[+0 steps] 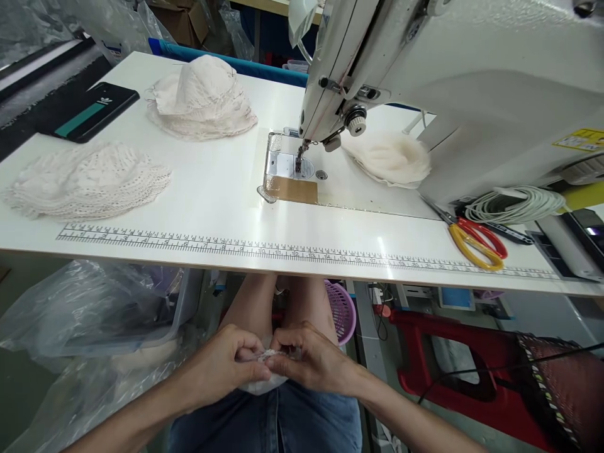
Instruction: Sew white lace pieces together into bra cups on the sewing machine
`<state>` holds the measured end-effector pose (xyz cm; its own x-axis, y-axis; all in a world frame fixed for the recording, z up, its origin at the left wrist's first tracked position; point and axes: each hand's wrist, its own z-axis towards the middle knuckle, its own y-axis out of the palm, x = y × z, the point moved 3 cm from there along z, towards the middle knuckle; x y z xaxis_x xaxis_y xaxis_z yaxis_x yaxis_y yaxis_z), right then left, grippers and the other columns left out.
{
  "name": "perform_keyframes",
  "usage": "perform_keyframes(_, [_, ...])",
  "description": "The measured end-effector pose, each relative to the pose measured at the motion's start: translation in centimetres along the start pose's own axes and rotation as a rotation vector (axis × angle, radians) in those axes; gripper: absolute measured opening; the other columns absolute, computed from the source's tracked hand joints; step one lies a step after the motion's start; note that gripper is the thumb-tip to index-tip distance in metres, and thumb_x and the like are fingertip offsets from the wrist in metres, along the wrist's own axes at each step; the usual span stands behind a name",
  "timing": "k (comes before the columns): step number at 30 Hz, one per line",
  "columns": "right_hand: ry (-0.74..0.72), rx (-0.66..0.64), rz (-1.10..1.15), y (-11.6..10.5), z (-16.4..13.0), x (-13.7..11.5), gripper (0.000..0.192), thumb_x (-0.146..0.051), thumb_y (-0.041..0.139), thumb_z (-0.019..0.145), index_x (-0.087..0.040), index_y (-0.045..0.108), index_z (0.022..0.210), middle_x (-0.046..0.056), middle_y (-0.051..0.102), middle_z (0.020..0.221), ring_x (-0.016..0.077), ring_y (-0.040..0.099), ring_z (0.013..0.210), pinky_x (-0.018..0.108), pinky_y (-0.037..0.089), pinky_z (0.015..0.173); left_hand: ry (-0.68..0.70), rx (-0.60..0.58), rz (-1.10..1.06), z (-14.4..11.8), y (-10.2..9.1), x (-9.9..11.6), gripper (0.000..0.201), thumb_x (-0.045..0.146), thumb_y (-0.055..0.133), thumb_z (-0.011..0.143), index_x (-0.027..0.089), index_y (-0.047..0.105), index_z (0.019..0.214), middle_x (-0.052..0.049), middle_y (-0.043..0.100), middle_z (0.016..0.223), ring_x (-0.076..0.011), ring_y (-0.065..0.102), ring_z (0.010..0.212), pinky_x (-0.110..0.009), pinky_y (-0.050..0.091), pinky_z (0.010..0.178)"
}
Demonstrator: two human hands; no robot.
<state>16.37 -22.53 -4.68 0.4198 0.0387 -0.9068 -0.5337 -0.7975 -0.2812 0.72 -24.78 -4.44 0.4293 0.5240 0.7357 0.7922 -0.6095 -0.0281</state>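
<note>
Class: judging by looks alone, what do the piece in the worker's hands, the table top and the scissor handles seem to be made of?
Piece held by left hand and right hand: probably pale lace, openwork edge.
Table top: glossy white laminate, likely; it reflects light.
Scissor handles: smooth red and yellow plastic, apparently.

Counter [212, 207] white, printed ruler markings. Lace hats [201, 97] cream, openwork pattern. Scissors [476, 242] red and yellow handled. Basket [342, 308] purple. Phone case [89, 110] black, teal stripe.

Glossy white table [212, 207], lacy cloth hats [89, 179]
</note>
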Motion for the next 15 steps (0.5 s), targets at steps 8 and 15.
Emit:
perform_keyframes(8, [-0.051, -0.024, -0.023, -0.47, -0.49, -0.43, 0.029, -0.036, 0.048, 0.09, -0.014, 0.057, 0.074, -0.004, 0.044, 0.057, 0.0065, 0.04, 0.054, 0.018, 0.027, 0.049, -0.01, -0.088, -0.231, 0.14, 0.3, 0.01, 0.039, 0.031, 0.066, 0.068, 0.02, 0.035, 0.048, 0.01, 0.022, 0.047, -0.0072, 0.017, 0.048, -0.025, 0.011, 0.046])
perform_keyframes(15, [-0.093, -0.077, 0.025, -0.85, -0.61, -0.37, 0.037, -0.047, 0.052, 0.087, -0.012, 0.061, 0.08, -0.003, 0.047, 0.061, 0.0081, 0.042, 0.057, 0.018, 0.03, 0.05, -0.026, -0.12, -0.303, 0.41, 0.36, -0.02, 0.034, 0.039, 0.069, 0.066, 0.015, 0.051, 0.051, 0.008, 0.03, 0.049, -0.0079, 0.021, 0.051, -0.025, 0.014, 0.049])
